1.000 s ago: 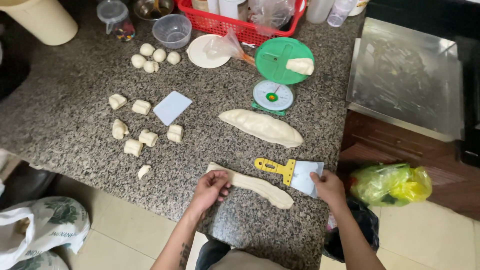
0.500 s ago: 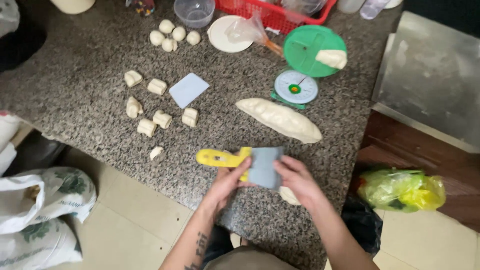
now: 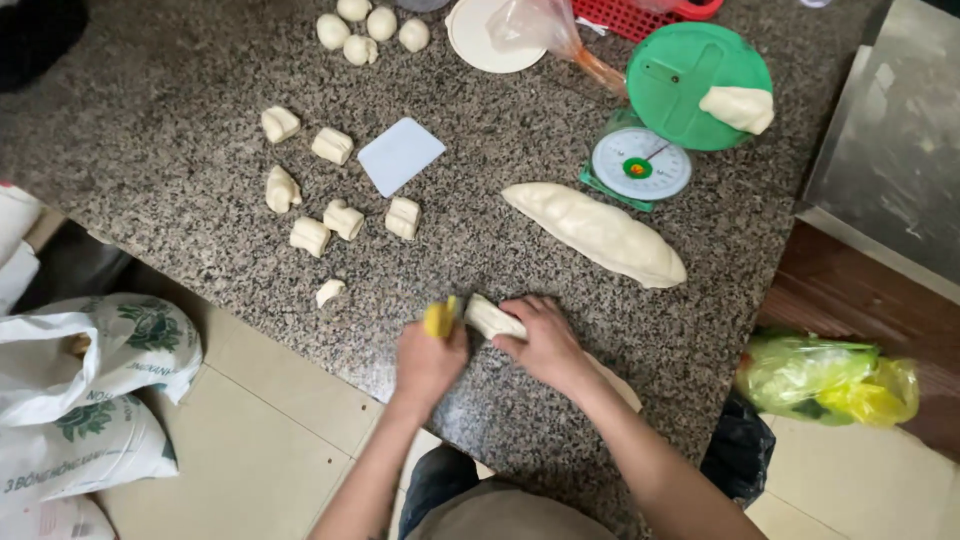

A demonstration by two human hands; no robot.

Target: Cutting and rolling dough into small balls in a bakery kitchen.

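Near-left edge of worktop (image 3: 150, 120): one small dough scrap (image 3: 329, 291) lies close to the lip, apart from the rest. Risk: a brush from a sleeve or forearm tips it to the floor.

Left-centre: six cut dough pieces (image 3: 342, 218) in a loose cluster, some nearly touching. Risk: soft dough left close may stick together. White plastic scraper (image 3: 401, 155) lies flat just beside them, untouched.

Near edge, centre: left hand (image 3: 430, 358) curled shut round the yellow handle of a cutter (image 3: 440, 318); blade not visible, prob. edge-down at the dough. Right hand (image 3: 545, 345) lies palm-down, fingers bent, pressing on the dough strip (image 3: 487, 318), whose cut end shows between the hands; rest of strip runs under the right wrist toward the near-right edge.

Risks here:
- Right fingertips sit just beside the cutter, so a slip of the blade sideways could nick them.
- Strip lies v. close to the near edge; a push could roll it off.
- Uneven cut gives off-size pieces.

Right of centre: large dough log (image 3: 595, 232), untouched, near the green scale (image 3: 640, 165), which carries a dough lump (image 3: 740, 106) hanging at the pan's rim; a knock could drop it.
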